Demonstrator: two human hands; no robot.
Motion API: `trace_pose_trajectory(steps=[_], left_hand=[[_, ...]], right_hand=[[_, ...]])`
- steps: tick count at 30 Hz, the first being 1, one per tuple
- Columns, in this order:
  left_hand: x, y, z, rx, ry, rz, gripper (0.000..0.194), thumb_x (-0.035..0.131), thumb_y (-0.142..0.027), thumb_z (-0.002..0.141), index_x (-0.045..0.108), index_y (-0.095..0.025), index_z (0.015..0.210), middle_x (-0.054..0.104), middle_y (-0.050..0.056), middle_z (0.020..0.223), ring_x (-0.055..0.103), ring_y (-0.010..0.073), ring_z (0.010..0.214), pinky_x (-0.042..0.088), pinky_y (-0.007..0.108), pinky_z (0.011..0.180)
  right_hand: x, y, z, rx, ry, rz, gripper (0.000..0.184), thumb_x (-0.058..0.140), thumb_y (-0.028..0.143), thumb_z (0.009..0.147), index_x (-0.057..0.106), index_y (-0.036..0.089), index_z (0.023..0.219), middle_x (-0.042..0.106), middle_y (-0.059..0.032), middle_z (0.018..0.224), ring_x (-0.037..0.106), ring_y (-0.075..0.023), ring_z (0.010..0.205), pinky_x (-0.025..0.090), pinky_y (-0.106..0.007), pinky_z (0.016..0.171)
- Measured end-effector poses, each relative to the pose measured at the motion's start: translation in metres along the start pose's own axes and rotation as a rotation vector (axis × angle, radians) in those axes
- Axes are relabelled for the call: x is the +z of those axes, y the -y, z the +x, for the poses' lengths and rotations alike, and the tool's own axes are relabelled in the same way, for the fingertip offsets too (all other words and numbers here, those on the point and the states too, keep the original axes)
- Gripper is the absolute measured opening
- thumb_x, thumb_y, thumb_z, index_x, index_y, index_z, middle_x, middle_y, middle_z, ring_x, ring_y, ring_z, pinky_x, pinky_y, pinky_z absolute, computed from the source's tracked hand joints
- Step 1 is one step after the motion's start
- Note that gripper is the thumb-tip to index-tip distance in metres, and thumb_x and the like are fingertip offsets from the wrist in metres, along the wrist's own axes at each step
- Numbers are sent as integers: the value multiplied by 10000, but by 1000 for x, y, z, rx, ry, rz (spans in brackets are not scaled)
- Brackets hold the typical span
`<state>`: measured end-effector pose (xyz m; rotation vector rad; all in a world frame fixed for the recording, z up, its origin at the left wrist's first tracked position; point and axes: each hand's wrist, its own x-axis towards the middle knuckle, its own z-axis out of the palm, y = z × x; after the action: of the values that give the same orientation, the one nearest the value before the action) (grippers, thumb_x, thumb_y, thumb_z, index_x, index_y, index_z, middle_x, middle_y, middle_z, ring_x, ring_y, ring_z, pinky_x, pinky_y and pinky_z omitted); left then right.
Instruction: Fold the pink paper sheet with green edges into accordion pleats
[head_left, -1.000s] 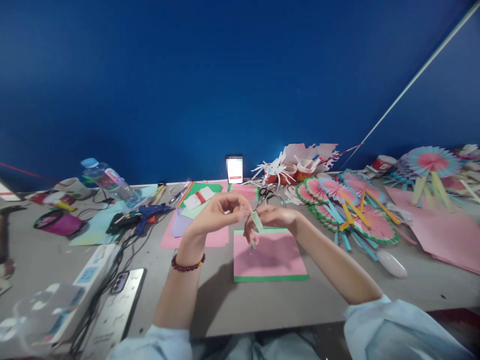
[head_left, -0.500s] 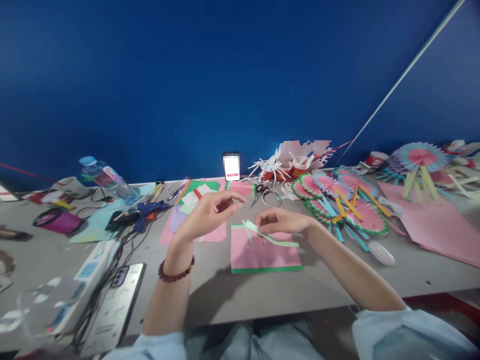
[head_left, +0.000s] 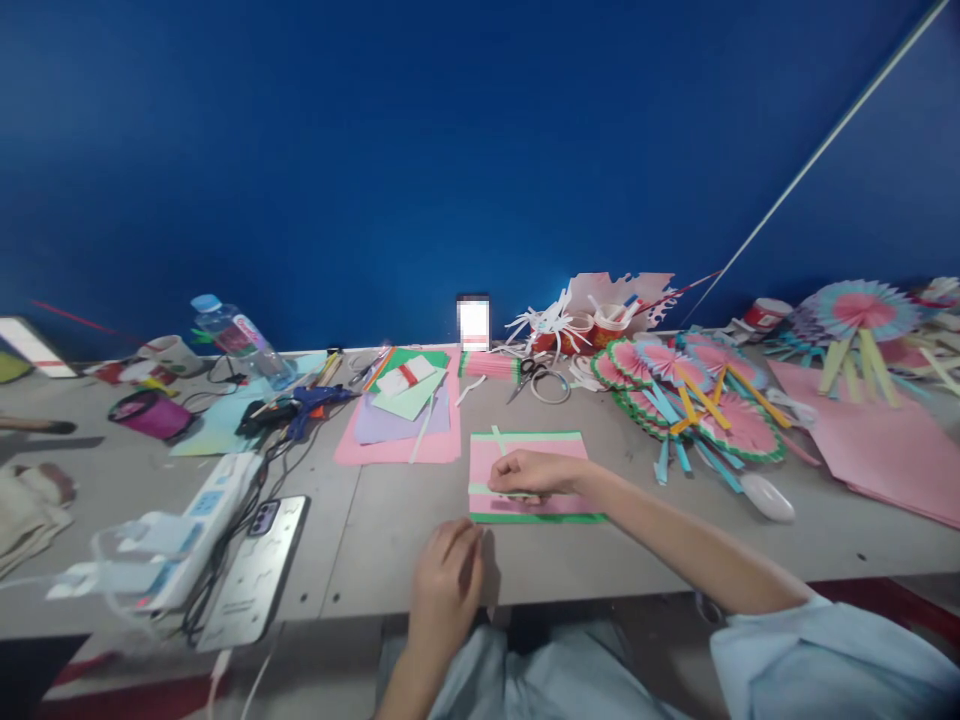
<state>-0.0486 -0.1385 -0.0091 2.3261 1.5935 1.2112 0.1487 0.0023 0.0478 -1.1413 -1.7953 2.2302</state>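
My right hand (head_left: pixel 529 476) is closed, pinching a pale green paper strip (head_left: pixel 480 490) laid across the pink sheet (head_left: pixel 546 450) in front of me. That sheet has a pale green band along its far edge and a dark green band along its near edge. Another short pale strip (head_left: pixel 499 436) pokes out past the far edge behind my fingers. At the table's front edge rests my left hand (head_left: pixel 450 568), its fingers curled together and nothing visible in them.
Paper sheets (head_left: pixel 349 445), scissors (head_left: pixel 527 372) and a tape ring (head_left: pixel 551 388) lie beyond the pink sheet. Folded paper fans (head_left: pixel 739 430) and a white mouse-shaped object (head_left: pixel 766 498) are on the right. Leftward are a phone (head_left: pixel 255 570), power strip (head_left: pixel 214 510) and bottle (head_left: pixel 244 340).
My left hand has dropped from above the table to its front edge and curled. My right hand has moved down onto the pink sheet with the strip, now lying crosswise.
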Motion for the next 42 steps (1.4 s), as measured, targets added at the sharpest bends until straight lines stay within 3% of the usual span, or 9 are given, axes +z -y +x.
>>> trace_pose_trajectory(steps=[3,8,14,23,42], left_hand=[[12,-8,-14,113,-63,135,304,502,-120,924,649,-201,1176,722,100,1116,686,228,1038,581,362,871],[20,-9,-16,174,-51,274,311,538,-127,913,641,-164,1204,721,128,1154,676,263,1074,545,391,895],[22,-10,-16,153,11,279,313,476,-173,942,636,-137,1208,702,143,1220,663,265,1113,515,417,929],[24,-12,-21,169,-29,316,355,471,-108,917,617,-123,1240,708,142,1208,672,259,1085,526,399,910],[29,-9,-30,128,-25,301,444,456,-88,895,583,-150,1316,696,131,1230,639,288,1163,550,432,927]], right_hand=[[7,-3,4,18,-52,-174,354,668,518,793,526,197,751,442,82,568,407,-58,449,276,-184,413],[13,-9,9,10,-101,-379,245,599,422,814,550,190,750,472,65,572,435,-82,505,329,-196,457],[10,-17,16,-5,-123,-384,242,581,424,816,554,191,756,488,57,581,434,-96,549,321,-205,502],[12,-13,17,-36,-120,-515,175,600,339,753,580,175,694,525,36,679,450,-117,675,336,-228,586],[23,1,14,43,-153,-643,118,614,278,723,580,172,687,521,40,625,462,-115,633,314,-235,575]])
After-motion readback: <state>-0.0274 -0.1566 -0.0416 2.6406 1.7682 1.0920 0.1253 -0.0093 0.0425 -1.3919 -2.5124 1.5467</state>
